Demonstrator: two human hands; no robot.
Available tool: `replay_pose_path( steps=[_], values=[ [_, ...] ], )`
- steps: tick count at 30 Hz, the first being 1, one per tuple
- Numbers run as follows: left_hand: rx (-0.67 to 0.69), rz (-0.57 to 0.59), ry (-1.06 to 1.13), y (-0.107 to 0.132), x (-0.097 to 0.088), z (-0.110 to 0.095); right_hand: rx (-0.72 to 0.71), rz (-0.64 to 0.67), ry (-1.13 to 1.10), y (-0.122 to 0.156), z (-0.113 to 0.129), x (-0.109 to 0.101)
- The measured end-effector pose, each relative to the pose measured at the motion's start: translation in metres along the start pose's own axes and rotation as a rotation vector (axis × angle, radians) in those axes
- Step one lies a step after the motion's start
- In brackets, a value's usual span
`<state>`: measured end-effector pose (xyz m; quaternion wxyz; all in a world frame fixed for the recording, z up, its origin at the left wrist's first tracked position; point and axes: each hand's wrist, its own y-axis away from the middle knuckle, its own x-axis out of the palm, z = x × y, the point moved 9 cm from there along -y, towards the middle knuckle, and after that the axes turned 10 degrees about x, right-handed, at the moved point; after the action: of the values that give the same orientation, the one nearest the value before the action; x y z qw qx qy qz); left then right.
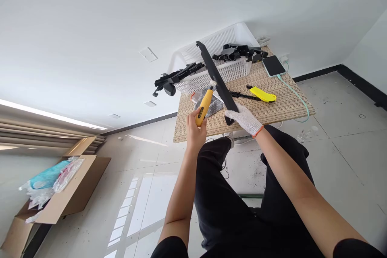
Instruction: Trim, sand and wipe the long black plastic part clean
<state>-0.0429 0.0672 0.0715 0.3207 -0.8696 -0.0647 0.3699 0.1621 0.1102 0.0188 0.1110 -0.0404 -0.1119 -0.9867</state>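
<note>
My left hand, bare, is wrapped round a yellow rotary tool held at a slant. Its small white polishing tip is at the edge of a long black plastic trim piece; whether they touch I cannot tell. In a white knitted glove with an orange cuff, my right hand grips the near end of that trim piece, which slants up and away over the table. Below the tool lies a grey cloth. A yellow utility knife rests right of the trim piece, beside a thin black part.
A white plastic basket with several black plastic parts stands at the back of the wood-patterned table. A phone with a charging cable lies at the right. An open cardboard box is on the floor, far left.
</note>
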Motion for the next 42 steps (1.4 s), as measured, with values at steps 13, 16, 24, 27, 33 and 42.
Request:
replay_pose_path(
  steps=[13, 16, 24, 27, 33, 42],
  values=[
    [0.02, -0.002, -0.006, 0.005, -0.008, -0.01, 0.006, 0.021, -0.112, -0.002, -0.003, 0.003],
    [0.086, 0.042, 0.002, 0.002, -0.013, -0.021, 0.014, 0.028, -0.13, -0.003, -0.005, 0.003],
    [0.125, 0.162, -0.027, -0.01, -0.023, -0.028, -0.001, 0.056, -0.174, -0.006, -0.01, 0.005],
    [0.139, 0.194, -0.046, -0.016, -0.024, -0.025, 0.001, 0.051, -0.166, -0.005, -0.009, 0.004],
    [0.161, 0.205, -0.069, -0.03, -0.025, -0.019, -0.012, 0.058, -0.157, -0.004, -0.008, 0.003],
    [0.094, 0.18, -0.075, -0.056, -0.017, -0.012, -0.042, 0.043, -0.084, -0.006, -0.008, 0.0]
  ],
)
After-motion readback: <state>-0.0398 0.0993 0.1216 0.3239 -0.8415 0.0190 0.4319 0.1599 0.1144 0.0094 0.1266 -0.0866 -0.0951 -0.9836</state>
